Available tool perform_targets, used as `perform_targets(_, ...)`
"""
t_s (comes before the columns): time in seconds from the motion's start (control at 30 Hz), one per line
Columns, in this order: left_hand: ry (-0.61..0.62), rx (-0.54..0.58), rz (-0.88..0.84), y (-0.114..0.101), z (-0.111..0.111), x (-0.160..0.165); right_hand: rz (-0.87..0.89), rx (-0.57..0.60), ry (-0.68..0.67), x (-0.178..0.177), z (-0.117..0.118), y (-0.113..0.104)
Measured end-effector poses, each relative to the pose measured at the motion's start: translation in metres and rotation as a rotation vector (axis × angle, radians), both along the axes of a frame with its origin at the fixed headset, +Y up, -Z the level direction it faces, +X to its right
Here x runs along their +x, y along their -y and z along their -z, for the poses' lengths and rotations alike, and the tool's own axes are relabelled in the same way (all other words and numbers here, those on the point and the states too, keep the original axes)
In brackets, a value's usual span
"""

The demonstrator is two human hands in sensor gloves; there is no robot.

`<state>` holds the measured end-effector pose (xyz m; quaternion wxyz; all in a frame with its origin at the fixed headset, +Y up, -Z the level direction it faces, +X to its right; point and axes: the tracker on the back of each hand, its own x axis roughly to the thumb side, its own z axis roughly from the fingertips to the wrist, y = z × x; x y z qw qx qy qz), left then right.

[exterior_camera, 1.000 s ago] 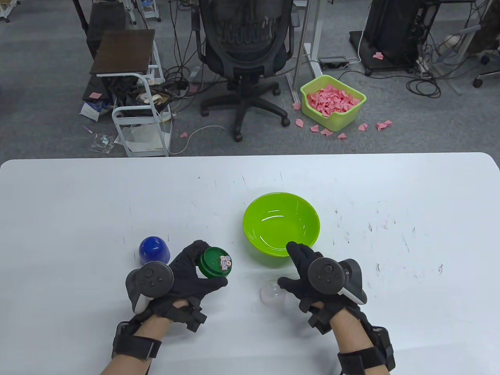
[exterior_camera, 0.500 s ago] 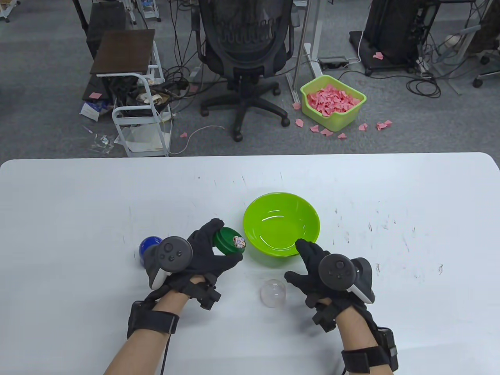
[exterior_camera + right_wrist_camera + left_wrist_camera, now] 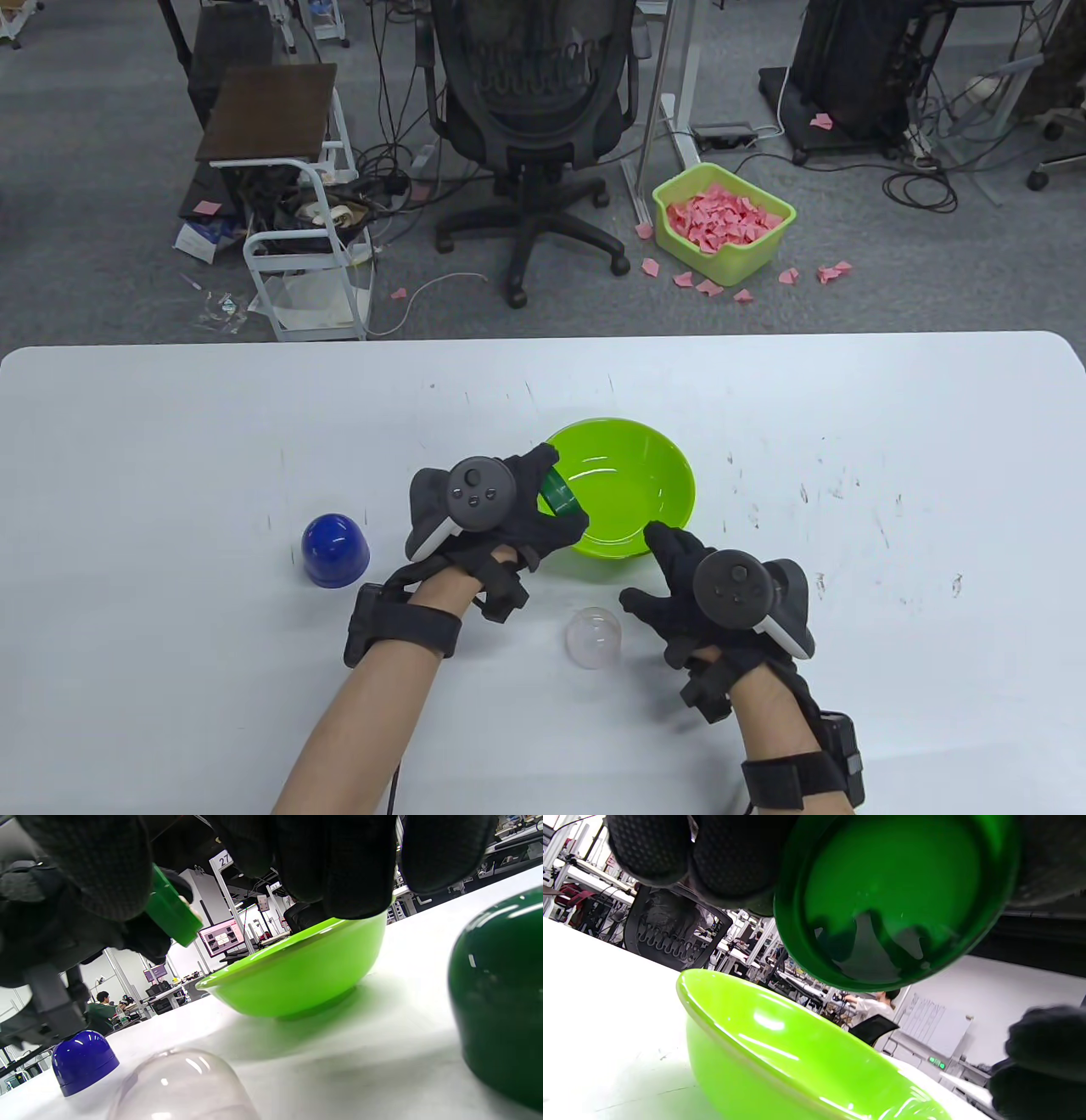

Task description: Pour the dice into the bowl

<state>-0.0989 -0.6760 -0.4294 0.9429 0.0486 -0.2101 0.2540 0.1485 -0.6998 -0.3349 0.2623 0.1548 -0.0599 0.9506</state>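
The white table (image 3: 170, 424) carries a green bowl (image 3: 632, 475), blue dome (image 3: 335, 550), clear dome (image 3: 594, 638).

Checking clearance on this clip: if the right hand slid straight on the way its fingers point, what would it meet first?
Probably the bowl. The right hand points its fingers at the near rim, already at or on it; whether they touch is unclear.

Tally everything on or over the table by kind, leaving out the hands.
Domes: 3 (blue dome, clear dome, dark green dome)
Bowls: 1 (lime bowl)
Dishes: 1 (green dish)
Total: 5
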Motion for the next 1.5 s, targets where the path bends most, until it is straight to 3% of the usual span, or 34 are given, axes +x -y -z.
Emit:
perform_targets(0.33, -0.015, -0.041, 0.29, 0.004, 0.03, 0.034, -0.015, -0.009, -0.005, -0.002, 0.0, 0.001)
perform_targets(0.57, -0.012, -0.032, 0.364, 0.004, 0.032, 0.041, -0.02, -0.01, -0.007, -0.002, 0.0, 0.001)
perform_targets(0.87, 0.011, 0.007, 0.283, 0.004, 0.018, 0.022, -0.02, -0.015, -0.004, -0.002, 0.0, 0.002)
perform_targets(1.2, 0.006, -0.007, 0.055, 0.013, -0.01, -0.032, -0.028, -0.014, -0.016, -0.005, 0.0, 0.003)
perform_targets(1.5, 0.0, -0.083, -0.165, 0.03, -0.037, -0.079, -0.031, -0.006, -0.037, -0.01, -0.001, 0.004)
